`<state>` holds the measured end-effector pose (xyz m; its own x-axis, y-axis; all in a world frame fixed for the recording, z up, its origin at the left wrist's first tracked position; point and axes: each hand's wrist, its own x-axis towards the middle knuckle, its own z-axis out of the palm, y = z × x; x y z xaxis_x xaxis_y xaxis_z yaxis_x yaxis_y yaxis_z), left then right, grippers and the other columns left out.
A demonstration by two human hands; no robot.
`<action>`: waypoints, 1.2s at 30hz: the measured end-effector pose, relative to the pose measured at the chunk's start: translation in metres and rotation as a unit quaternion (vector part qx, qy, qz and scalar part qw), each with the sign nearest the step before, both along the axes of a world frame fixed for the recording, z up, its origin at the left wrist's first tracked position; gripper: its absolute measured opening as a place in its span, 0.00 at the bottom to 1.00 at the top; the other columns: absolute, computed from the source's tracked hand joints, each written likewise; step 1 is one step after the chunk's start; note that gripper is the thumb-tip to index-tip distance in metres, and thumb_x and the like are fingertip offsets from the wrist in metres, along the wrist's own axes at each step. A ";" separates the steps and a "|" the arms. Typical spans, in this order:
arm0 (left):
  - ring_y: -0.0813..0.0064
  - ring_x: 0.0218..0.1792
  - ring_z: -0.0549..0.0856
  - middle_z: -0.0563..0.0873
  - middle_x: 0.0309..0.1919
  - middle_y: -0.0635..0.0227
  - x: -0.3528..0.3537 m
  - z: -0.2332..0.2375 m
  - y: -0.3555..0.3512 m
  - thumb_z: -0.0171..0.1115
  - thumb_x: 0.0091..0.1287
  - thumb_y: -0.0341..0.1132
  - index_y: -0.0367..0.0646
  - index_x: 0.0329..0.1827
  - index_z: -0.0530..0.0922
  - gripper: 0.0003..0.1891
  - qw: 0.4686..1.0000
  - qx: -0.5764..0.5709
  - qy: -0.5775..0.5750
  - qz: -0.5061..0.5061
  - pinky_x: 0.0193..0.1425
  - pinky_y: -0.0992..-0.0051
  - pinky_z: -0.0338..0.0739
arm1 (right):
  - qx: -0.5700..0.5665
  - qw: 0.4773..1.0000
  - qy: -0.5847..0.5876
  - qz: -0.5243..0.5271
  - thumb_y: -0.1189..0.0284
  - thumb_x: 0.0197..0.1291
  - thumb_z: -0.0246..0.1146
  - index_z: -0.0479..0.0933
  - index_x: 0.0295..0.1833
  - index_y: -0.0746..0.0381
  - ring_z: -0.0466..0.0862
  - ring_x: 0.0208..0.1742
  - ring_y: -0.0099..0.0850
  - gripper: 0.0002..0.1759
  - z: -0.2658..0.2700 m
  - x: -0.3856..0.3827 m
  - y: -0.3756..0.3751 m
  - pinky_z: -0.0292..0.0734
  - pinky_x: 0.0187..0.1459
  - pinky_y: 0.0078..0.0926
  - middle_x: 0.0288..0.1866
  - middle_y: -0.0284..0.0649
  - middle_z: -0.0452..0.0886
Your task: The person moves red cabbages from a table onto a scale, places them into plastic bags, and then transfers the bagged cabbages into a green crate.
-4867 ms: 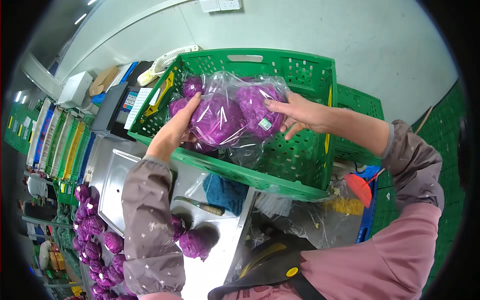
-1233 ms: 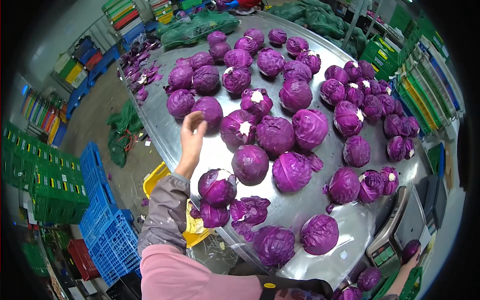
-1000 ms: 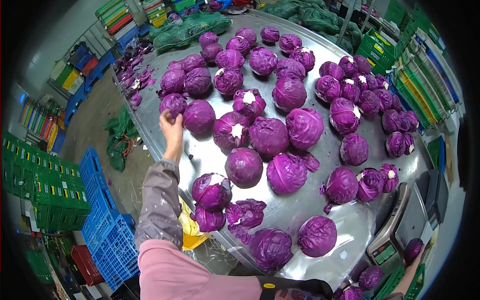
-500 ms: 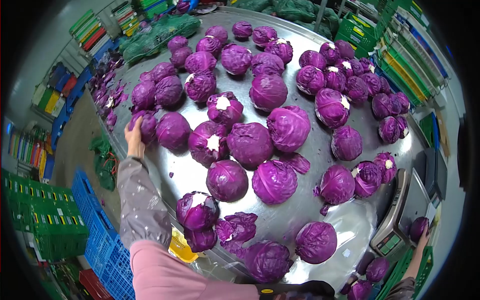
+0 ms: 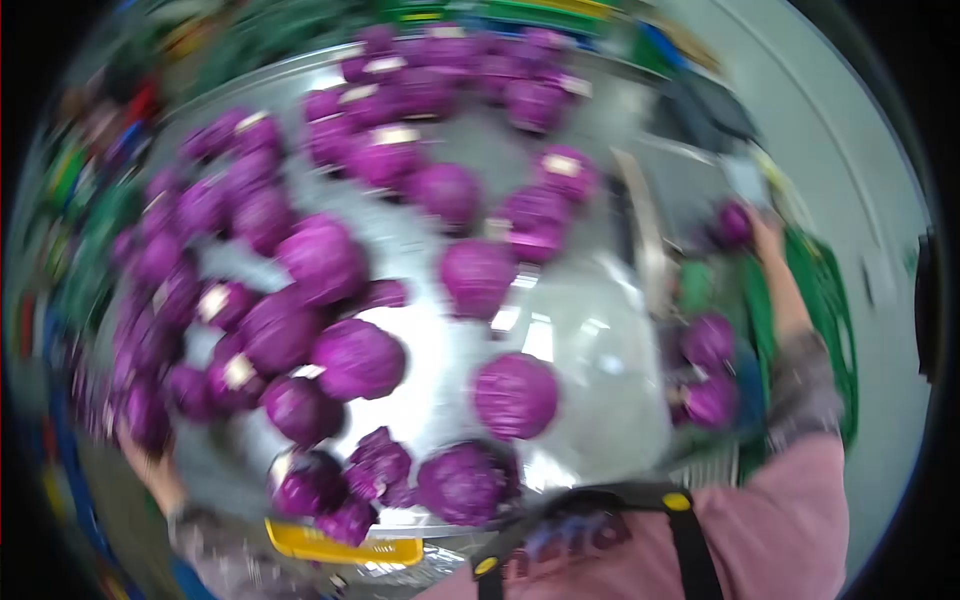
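Observation:
At the table's left edge, my left hand (image 5: 152, 466) is curled against a red cabbage (image 5: 148, 412); motion blur softens the fingertips. Far to the right, my right hand (image 5: 767, 237) grips a smaller red cabbage (image 5: 734, 224) beside a weighing scale (image 5: 655, 245). Many more red cabbages, one of them a large round head (image 5: 515, 396), are spread over the metal table (image 5: 430, 400), several with pale cut stems facing up. Loose leaves (image 5: 380, 465) lie near the front edge.
Below my right arm, two red cabbages (image 5: 709, 342) sit close to a green crate (image 5: 800, 330). A yellow container (image 5: 340, 543) is under the table's front edge. Green net sacks (image 5: 290, 45) lie beyond the far side, and a pale wall (image 5: 850, 150) runs along the right.
The view has swung to the right and is now blurred. More of my right arm shows, its hand still holding a cabbage by the scale. My left hand stays against a cabbage.

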<state>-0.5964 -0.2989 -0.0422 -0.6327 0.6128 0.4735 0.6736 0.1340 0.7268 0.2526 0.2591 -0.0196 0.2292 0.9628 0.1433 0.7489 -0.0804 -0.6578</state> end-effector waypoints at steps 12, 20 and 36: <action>0.57 0.63 0.62 0.59 0.64 0.58 0.087 0.084 0.111 0.64 0.53 0.26 0.56 0.65 0.62 0.35 0.883 0.140 -0.447 -0.033 0.59 0.53 0.66 | 0.072 0.993 0.099 0.003 0.44 0.39 0.67 0.56 0.63 0.71 0.68 0.61 0.42 0.55 0.036 -0.018 -0.053 0.62 0.60 0.32 0.59 0.58 0.66; 0.59 0.60 0.69 0.66 0.60 0.60 0.232 0.114 0.201 0.59 0.57 0.50 0.51 0.64 0.62 0.32 0.842 0.032 -0.529 -0.101 0.53 0.53 0.73 | 0.082 0.993 -0.012 0.086 0.42 0.31 0.69 0.55 0.64 0.69 0.62 0.63 0.51 0.60 0.015 -0.029 -0.014 0.61 0.62 0.38 0.62 0.60 0.59; 0.62 0.52 0.75 0.71 0.52 0.49 0.598 0.062 0.487 0.73 0.43 0.41 0.38 0.64 0.57 0.46 0.889 -0.099 -0.245 -0.373 0.55 0.69 0.71 | 0.006 0.933 0.351 0.077 0.54 0.39 0.69 0.66 0.56 0.64 0.75 0.51 0.36 0.40 0.006 0.004 -0.022 0.71 0.52 0.30 0.51 0.45 0.73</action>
<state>0.0015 0.1885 0.0202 -0.1151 0.9894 0.0891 0.2384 -0.0596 0.9693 0.2563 0.2376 -0.0134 0.1295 0.9914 0.0200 0.1354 0.0023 -0.9908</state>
